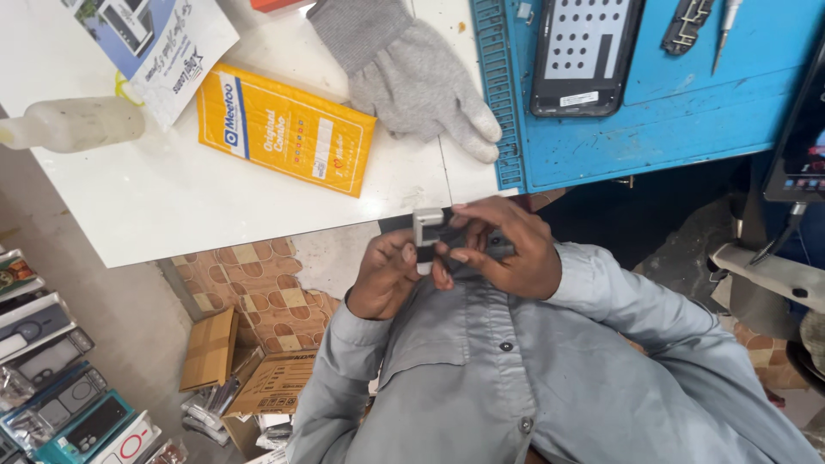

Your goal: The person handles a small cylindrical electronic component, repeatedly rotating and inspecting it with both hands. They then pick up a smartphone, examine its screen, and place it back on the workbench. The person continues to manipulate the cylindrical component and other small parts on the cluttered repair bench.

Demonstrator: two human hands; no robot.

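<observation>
My left hand (pixel 387 275) and my right hand (pixel 507 249) are closed together on a small dark phone-like device with a silver frame (pixel 427 225). I hold it close to my chest, just below the front edge of the white table (pixel 155 206). The left thumb presses on the device's lower part. The right hand's fingers wrap over its right side and hide most of it. Grey shirt sleeves cover both my arms.
On the table lie a yellow packet (pixel 284 129), a grey glove (pixel 412 77), a plastic bottle (pixel 73 123) and a leaflet (pixel 155 43). A blue work mat (pixel 653 129) holds a black phone panel (pixel 584 53) and tools (pixel 687 24). Cardboard boxes (pixel 210 348) and phone cases (pixel 51 387) sit lower left.
</observation>
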